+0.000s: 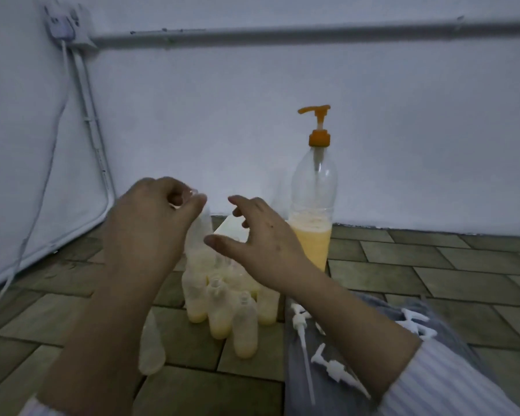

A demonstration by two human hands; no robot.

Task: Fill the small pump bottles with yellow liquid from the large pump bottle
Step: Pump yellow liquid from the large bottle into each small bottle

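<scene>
The large clear bottle (312,211) with an orange pump head stands on the tiled floor by the wall, yellow liquid filling its lower part. In front of it several small bottles (219,313) without pumps stand clustered, each part full of yellow liquid. My left hand (150,223) holds a small clear bottle (200,232) by its neck, above the cluster. My right hand (261,244) hovers beside it with fingers spread and holds nothing. Another small bottle (152,346) lies on its side near my left forearm.
Several white pump heads (330,364) with long tubes lie on grey fabric over my right leg. A white wall stands close behind, with a socket (66,25), a pipe and cables (93,130) at the left. Brown tiles (433,265) cover the floor.
</scene>
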